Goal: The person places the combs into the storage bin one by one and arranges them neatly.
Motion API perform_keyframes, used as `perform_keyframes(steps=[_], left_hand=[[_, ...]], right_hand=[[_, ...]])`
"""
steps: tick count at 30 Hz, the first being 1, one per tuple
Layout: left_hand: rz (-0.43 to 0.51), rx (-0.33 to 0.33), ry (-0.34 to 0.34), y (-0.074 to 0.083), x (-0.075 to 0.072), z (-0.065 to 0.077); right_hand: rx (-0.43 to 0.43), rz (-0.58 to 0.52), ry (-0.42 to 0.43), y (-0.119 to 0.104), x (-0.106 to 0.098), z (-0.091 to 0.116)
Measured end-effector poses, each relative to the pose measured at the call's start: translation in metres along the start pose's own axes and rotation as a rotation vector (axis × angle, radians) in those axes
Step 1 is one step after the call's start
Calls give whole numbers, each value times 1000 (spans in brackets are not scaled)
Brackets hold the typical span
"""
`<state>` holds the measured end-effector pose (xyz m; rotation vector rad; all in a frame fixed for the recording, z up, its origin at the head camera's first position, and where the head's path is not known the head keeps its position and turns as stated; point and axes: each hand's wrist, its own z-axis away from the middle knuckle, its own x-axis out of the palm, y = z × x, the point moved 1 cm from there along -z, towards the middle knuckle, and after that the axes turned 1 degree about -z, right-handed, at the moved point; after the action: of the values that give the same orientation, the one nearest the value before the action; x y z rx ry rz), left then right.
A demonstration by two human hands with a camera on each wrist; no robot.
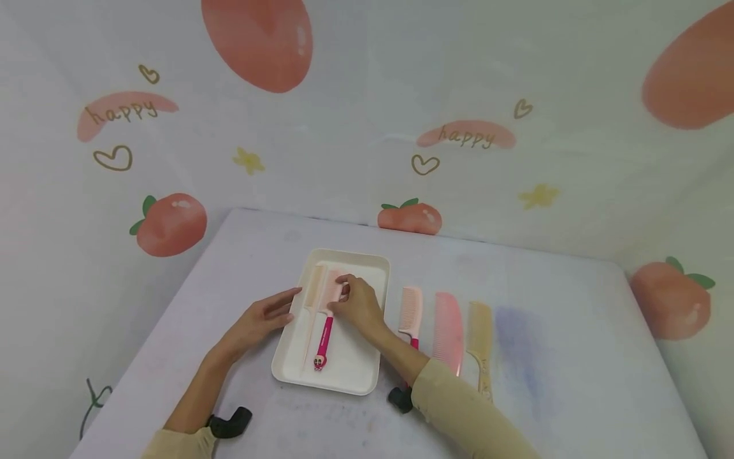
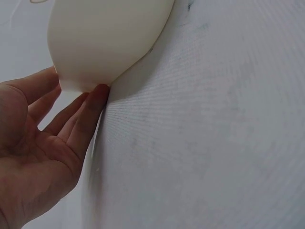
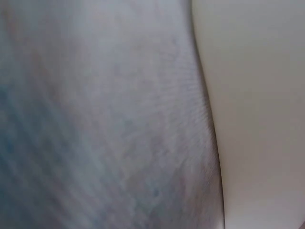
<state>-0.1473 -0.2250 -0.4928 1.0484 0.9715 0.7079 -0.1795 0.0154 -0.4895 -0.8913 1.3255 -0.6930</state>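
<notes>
A white tray (image 1: 352, 370) lies on the table with two combs in it. One is a cream rat-tail comb (image 1: 315, 287) with a thin tail. Beside it is a pale pink comb with a magenta handle (image 1: 324, 341) ending in a small cartoon figure. My right hand (image 1: 361, 308) reaches over the tray's right side and grips this pink comb's head between thumb and fingers. My left hand (image 1: 258, 324) touches the tray's left side with extended fingers, also seen in the left wrist view. The right wrist view shows only the tray's outer wall (image 3: 257, 119) and table cloth.
Right of the tray, a pale pink comb (image 1: 410, 309), a broad pink comb (image 1: 449, 325) and a tan comb (image 1: 480, 325) lie in a row. My right forearm partly covers them. A bluish stain (image 1: 518, 350) marks the cloth farther right. A printed curtain (image 1: 344, 153) hangs behind.
</notes>
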Motion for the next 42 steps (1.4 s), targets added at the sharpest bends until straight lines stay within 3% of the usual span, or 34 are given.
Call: perform_keyframes(steps=[14,24,29,36,42], left_hand=[[-36,17,5,-1,2,-1],[-28,27,5,-4,2,-1],[8,27,0,-2,0,0],[6,19,-27,-1,5,-3],[-28,21,1,-4,0,2]], right_hand=[[59,-8,-22,-8,-6,11],[11,-222,-68,-4,-32,25],[-8,-255,-92,-3,-47,35],[-19,-312,-59,12,-73,52],[16,-389,-31,26,-92,61]])
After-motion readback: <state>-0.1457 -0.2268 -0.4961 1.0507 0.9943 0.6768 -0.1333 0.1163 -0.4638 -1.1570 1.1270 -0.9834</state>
